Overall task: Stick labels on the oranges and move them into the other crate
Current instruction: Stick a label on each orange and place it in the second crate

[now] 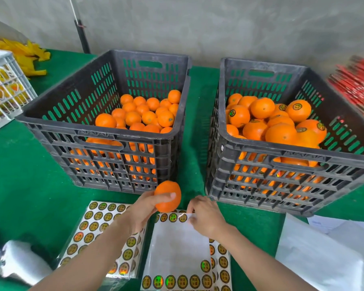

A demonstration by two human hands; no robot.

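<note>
Bare forearms and bare hands (146,207) (206,217)

- A fruit-packing shed, I'd say: two black slatted crates, one (105,141) just beyond the fingers (194,206) and one (282,153) beyond them to the right, both holding oranges (147,117).
- Label sheets (93,225) lie under the fingers on a green cloth bench (19,164).
- A bare grey wall (219,24) stands well beyond them.
- A white crate (6,80) is far left of them, and red bundles (357,85) far right.

Single head-worn wide-angle view, aimed forward and down. Close over the table (19,164), it faces the left crate (114,162) and right crate (282,185)
</note>
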